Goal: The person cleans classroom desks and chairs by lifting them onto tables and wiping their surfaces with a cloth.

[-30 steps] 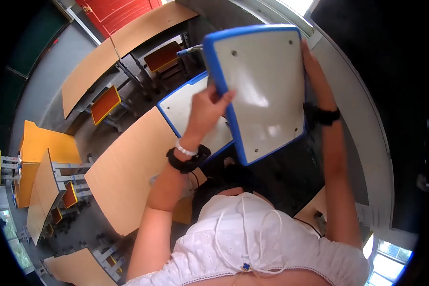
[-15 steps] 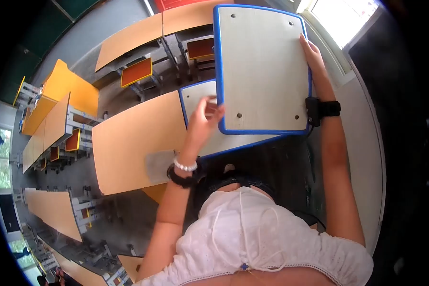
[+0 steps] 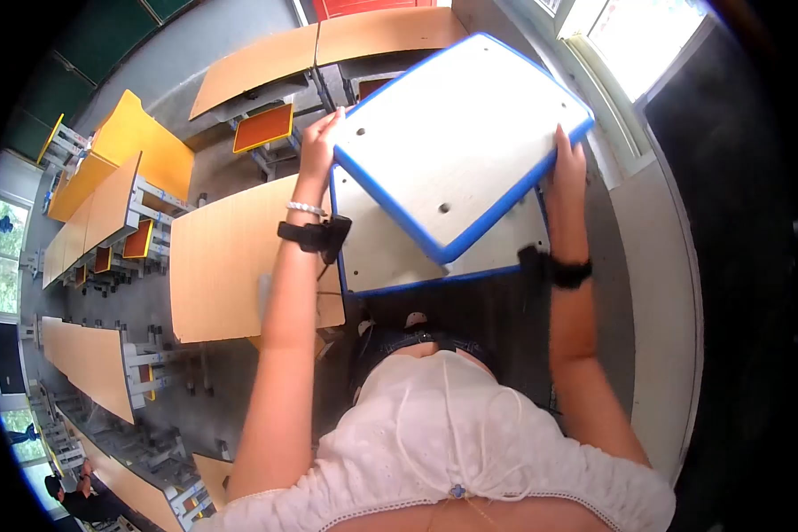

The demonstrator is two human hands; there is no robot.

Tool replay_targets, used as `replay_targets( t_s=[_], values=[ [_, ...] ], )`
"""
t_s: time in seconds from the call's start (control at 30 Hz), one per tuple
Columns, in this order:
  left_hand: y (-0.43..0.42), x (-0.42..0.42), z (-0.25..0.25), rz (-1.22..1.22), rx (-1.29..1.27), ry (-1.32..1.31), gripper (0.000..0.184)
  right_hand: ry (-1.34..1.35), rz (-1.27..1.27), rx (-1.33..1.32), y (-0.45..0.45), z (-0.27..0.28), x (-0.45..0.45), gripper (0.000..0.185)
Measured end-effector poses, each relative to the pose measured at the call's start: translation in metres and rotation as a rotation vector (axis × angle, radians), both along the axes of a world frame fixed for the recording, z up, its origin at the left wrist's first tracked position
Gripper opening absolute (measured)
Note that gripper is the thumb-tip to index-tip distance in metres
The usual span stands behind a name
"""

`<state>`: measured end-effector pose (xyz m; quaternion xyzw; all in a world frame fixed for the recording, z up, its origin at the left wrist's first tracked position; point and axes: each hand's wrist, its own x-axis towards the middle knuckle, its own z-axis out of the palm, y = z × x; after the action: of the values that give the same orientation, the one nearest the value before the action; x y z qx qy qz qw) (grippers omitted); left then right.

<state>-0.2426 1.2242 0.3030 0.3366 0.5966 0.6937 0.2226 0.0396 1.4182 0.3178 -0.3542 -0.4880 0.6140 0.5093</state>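
Note:
A pale board with a blue rim (image 3: 461,142) is held up and turned cornerwise in front of me. My left hand (image 3: 319,151) grips its left corner, fingers around the blue edge. On the right side, my right hand (image 3: 566,168) holds the rim near the right corner. Below the board lies a larger pale surface with a blue edge (image 3: 381,257), partly covered by it. Dark round fastener heads show on both. I wear a black wrist device on each arm and a beaded bracelet on the left.
A wooden desk (image 3: 230,257) adjoins the blue-edged surface on the left. Further desks and an orange-topped stool (image 3: 264,129) stand behind it. A yellow cabinet (image 3: 151,142) is at the left. A person in black (image 3: 84,501) is at the lower left. A wall and window are on the right.
The board has rotated from upright to cornerwise and come lower. My left hand, off its edge half a second ago, now grips the left corner. My right hand has moved down slightly with it.

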Motion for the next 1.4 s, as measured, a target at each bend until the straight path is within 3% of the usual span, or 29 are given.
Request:
replay_targets(
  t_s=[0.17,0.2,0.33,0.5,0.57,0.83,0.97,1.07,1.2,1.3,1.4],
  values=[
    [0.026,-0.024,0.012,-0.387,-0.11,-0.117,0.037,0.066,-0.132,-0.108,-0.079,0.005,0.035,0.042],
    [0.033,-0.026,0.014,-0.415,-0.133,-0.041,0.038,0.073,-0.165,-0.134,-0.083,0.004,0.038,0.041],
    [0.042,-0.027,0.027,-0.363,-0.238,0.118,0.038,-0.041,-0.116,-0.143,-0.081,-0.003,0.044,0.045],
    [0.061,-0.064,0.025,-0.463,-0.243,0.131,0.036,0.028,0.033,-0.183,-0.092,0.001,0.029,0.045],
    [0.071,-0.074,0.019,-0.377,-0.227,0.193,0.036,0.061,0.017,-0.155,-0.097,-0.005,0.016,0.046],
    [0.075,-0.066,0.022,-0.357,-0.245,-0.109,0.04,0.049,0.063,-0.089,-0.084,-0.009,0.016,0.039],
    [0.081,-0.076,0.011,-0.426,-0.159,-0.098,0.042,0.041,0.119,-0.099,-0.08,-0.013,0.021,0.036],
    [0.078,-0.071,0.014,-0.203,-0.178,0.128,0.041,0.037,0.071,-0.055,-0.079,-0.015,0.017,0.036],
    [0.072,-0.069,0.013,0.052,-0.168,0.216,0.033,0.021,0.055,-0.046,-0.074,-0.011,0.016,0.039],
    [0.07,-0.061,0.004,0.208,-0.079,0.053,0.031,-0.01,0.07,-0.048,-0.073,-0.013,0.021,0.04],
    [0.052,-0.047,0.011,0.319,0.058,-0.492,0.027,-0.104,0.109,-0.041,-0.073,-0.01,0.025,0.035]
  ],
)
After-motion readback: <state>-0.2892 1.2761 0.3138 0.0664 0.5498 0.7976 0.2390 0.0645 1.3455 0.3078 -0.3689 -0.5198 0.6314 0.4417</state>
